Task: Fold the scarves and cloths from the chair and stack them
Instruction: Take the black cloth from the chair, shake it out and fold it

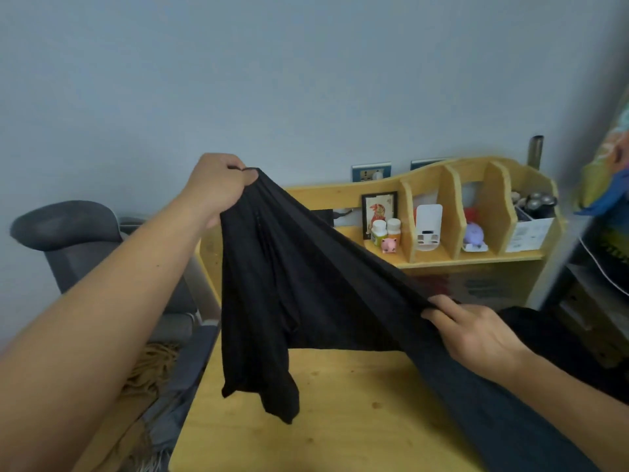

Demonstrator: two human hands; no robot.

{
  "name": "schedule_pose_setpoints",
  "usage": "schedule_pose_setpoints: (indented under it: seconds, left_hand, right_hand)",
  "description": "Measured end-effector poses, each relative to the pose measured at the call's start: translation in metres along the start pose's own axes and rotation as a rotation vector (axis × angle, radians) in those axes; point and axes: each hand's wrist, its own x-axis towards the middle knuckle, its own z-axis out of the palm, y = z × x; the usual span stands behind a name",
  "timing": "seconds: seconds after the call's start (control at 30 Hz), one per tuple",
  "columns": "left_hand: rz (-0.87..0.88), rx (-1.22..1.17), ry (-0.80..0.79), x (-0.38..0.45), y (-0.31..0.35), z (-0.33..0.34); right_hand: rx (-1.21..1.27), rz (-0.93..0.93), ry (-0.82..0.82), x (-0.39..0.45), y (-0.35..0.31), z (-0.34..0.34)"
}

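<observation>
both hands grip black cloth (pixel 306 284) — labels seemingly illegible

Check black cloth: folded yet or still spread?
Spread, not folded: the black cloth hangs stretched between the left hand and right hand, one end dangling over the desk.

no legible text, print on white box (pixel 528 235) too blurred to read
</observation>
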Motion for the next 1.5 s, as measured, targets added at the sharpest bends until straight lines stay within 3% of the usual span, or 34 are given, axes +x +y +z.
schedule_pose_setpoints:
  seconds: [0.17, 0.3, 0.43, 0.63, 0.73, 0.93, 1.03, 1.17, 1.33, 1.47, 1.5]
  left_hand:
    - [0.069, 0.064, -0.013, 0.021, 0.020, 0.013]
    - [0.074, 0.035, -0.005, 0.035, 0.027, 0.020]
    - [0.049, -0.021, 0.040, 0.051, 0.029, 0.014]
    - [0.042, -0.082, 0.089, 0.066, 0.036, 0.017]
    - [0.080, -0.043, 0.163, 0.072, 0.046, 0.014]
    - [0.179, 0.112, 0.448, 0.104, 0.085, -0.060]
    - [0.211, 0.189, 0.611, 0.121, 0.122, -0.112]
    - [0.159, 0.169, 0.748, 0.135, 0.152, -0.177]
    - [0.036, 0.170, 0.892, 0.138, 0.159, -0.240]
    - [0.002, 0.197, 0.880, 0.129, 0.140, -0.246]
    - [-0.014, 0.191, 0.867, 0.126, 0.131, -0.247]
  right_hand:
    - [0.076, 0.018, 0.106, -0.017, -0.060, 0.019]
    - [0.026, 0.358, -0.028, -0.028, -0.069, 0.049]
    - [-0.134, 0.614, -0.295, -0.057, -0.050, 0.059]
    - [-0.240, 0.692, -0.348, -0.052, -0.043, 0.051]
    - [-0.239, 0.637, -0.346, -0.038, -0.040, 0.050]
    - [-0.059, 0.445, 0.108, 0.045, 0.023, -0.029]
    - [0.076, 0.497, 0.356, 0.126, 0.053, -0.106]
    - [0.396, 0.565, 0.531, 0.209, 0.075, -0.193]
    - [0.428, 0.455, 0.382, 0.265, 0.091, -0.231]
    - [0.523, 0.397, 0.002, 0.283, 0.069, -0.190]
    - [0.551, 0.388, -0.028, 0.282, 0.065, -0.174]
